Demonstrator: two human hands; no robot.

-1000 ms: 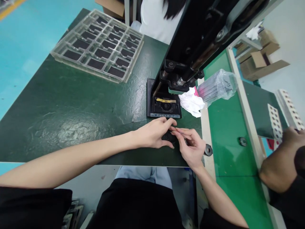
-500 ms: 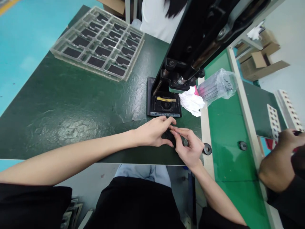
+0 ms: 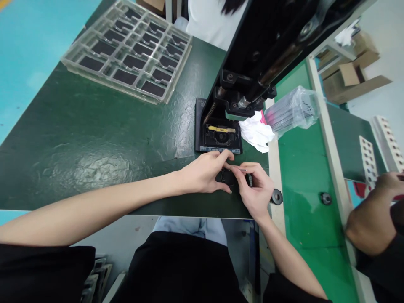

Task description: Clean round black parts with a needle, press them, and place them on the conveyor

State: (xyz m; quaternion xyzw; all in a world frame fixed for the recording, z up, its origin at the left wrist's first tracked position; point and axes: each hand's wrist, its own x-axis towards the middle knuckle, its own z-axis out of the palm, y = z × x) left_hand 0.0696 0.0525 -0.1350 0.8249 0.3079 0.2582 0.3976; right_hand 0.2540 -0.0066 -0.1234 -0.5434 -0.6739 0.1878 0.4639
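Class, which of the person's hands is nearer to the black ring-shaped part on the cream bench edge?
The right hand is nearer, lying just to the left of the black ring-shaped part in view. The left hand is farther away, on the right hand's far side.

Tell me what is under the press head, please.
A black fixture plate with yellow tape sits there on the green mat; its far end is hidden beneath the press head.
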